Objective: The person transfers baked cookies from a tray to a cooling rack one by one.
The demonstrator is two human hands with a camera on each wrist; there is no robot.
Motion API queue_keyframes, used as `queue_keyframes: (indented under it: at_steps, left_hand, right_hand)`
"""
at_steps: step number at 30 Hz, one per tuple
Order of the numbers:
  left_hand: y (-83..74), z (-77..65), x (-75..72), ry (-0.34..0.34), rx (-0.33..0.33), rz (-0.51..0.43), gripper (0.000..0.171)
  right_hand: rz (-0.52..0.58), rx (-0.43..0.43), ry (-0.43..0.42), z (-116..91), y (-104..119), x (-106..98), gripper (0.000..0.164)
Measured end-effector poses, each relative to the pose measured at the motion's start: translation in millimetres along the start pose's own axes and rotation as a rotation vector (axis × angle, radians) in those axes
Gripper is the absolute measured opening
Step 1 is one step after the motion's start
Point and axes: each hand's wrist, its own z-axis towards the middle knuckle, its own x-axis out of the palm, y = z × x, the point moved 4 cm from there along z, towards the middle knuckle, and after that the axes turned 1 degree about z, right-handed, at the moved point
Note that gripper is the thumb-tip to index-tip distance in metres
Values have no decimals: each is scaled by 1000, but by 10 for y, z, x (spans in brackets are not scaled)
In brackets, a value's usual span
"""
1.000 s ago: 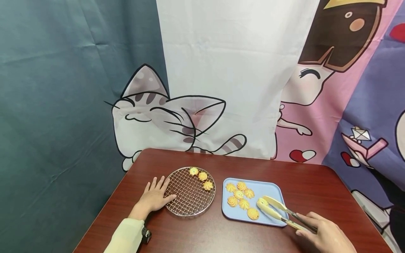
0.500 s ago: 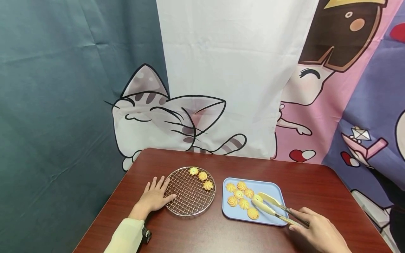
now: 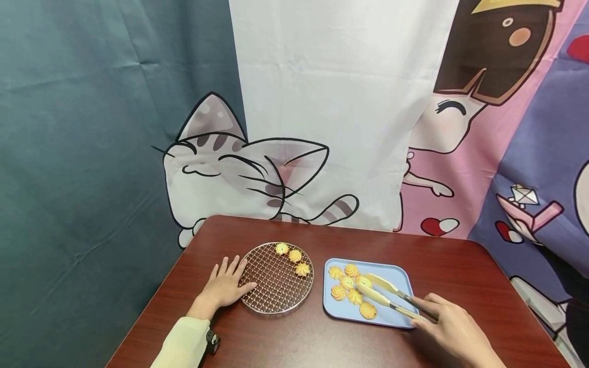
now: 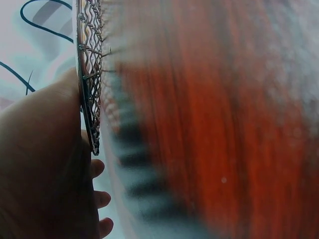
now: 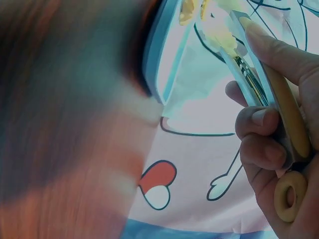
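My left hand (image 3: 223,289) lies flat with spread fingers at the left edge of the round wire cooling rack (image 3: 271,291). In the head view its thumb reaches over the rim. Three swirled cookies (image 3: 295,256) sit at the rack's upper right. My right hand (image 3: 453,324) grips a pair of tongs (image 3: 405,299) with pale tips and metal arms. Between the tips is a cookie (image 3: 364,281), above the blue tray (image 3: 395,319); it hides part of what lies below. Several more cookies (image 3: 338,293) lie on the tray's left half. Thumb and curled fingers press the tongs (image 5: 284,107) in the right wrist view.
The reddish-brown table (image 3: 359,347) carries both rack and tray, side by side with a narrow gap. Behind it hangs a curtain (image 3: 322,92) with cartoon prints. A dark band (image 3: 212,341) sits on the left wrist.
My right hand has moved the tongs, with the cookie between their tips, leftward and slightly away over the tray's other cookies. The left hand and the rack have stayed put.
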Motion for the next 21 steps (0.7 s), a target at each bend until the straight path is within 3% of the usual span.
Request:
queue_keyframes:
  at_steps: [7,21]
  left_hand:
    - [-25,-15,-37,-1,2,-19,83]
    - [-9,-12,-12,-5,5,-28,84]
  right_hand:
    - [15,-83,-68,112,143,3,42]
    - [37,-149,-62,335,359,76,47]
